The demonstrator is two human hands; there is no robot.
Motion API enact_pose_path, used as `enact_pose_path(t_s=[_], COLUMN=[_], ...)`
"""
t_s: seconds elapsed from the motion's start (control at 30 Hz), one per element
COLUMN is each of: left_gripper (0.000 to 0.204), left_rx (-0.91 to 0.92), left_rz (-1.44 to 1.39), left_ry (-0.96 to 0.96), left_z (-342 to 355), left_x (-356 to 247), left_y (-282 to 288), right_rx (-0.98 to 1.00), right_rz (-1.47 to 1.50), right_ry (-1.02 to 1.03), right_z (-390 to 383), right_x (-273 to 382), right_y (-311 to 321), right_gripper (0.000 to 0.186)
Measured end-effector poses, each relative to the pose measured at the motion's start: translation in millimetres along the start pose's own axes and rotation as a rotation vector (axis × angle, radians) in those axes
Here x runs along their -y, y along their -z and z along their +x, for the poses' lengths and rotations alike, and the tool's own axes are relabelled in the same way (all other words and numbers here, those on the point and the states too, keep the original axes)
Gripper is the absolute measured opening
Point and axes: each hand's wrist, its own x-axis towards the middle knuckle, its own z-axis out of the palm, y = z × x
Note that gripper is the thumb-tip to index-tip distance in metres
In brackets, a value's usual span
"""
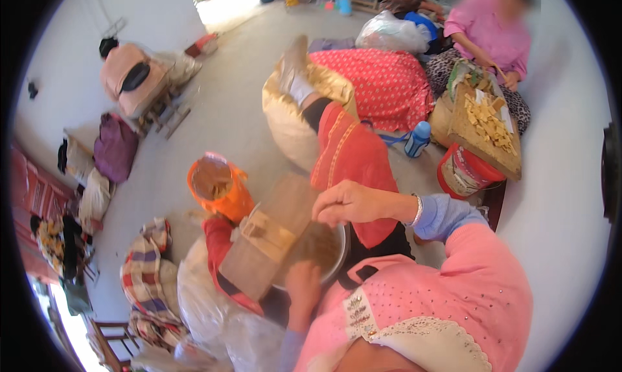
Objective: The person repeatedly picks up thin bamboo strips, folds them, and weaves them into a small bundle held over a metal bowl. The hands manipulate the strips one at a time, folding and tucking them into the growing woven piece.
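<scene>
My right hand [355, 202] is raised above the far right end of a wooden board [249, 268]. Its fingers curl down and close together; anything in them is too small or hidden to make out. A smaller pale wooden piece [272, 235] lies across the board. Low beside the board's near edge is my left hand [303, 282], reaching over a round metal basin [344, 248] with brown contents. Blur smears its fingers, so I cannot tell their pose. The board rests over my lap and the basin, hiding part of the basin.
An orange bucket [223, 189] stands beyond the board. A large cream sack [285, 129], a red patterned cloth bundle [382, 87] and a blue bottle [418, 139] lie ahead. At right, another person [489, 32] sits by a board [466, 129] of yellowish pieces, above a red bucket [463, 171].
</scene>
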Motion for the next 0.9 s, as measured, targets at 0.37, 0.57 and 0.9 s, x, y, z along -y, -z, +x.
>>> enact_pose_path(t_s=[0.37, 0.57, 0.9], left_gripper=[0.022, 0.022, 0.027], left_rx=[-0.181, -0.254, -0.866], left_rz=[0.130, 0.106, -0.290], left_ry=[0.070, 0.059, 1.096], left_z=[-39, -42, -218], left_x=[33, 39, 32], left_y=[-52, -58, -20], right_rx=[-0.228, 0.027, 0.280], right_rz=[-0.913, -0.908, -0.220], right_ry=[0.337, 0.278, -0.172], right_z=[-12, 10, 13], right_x=[-165, -194, -138], right_y=[-119, -128, -158], right_gripper=[0.025, 0.017, 0.009])
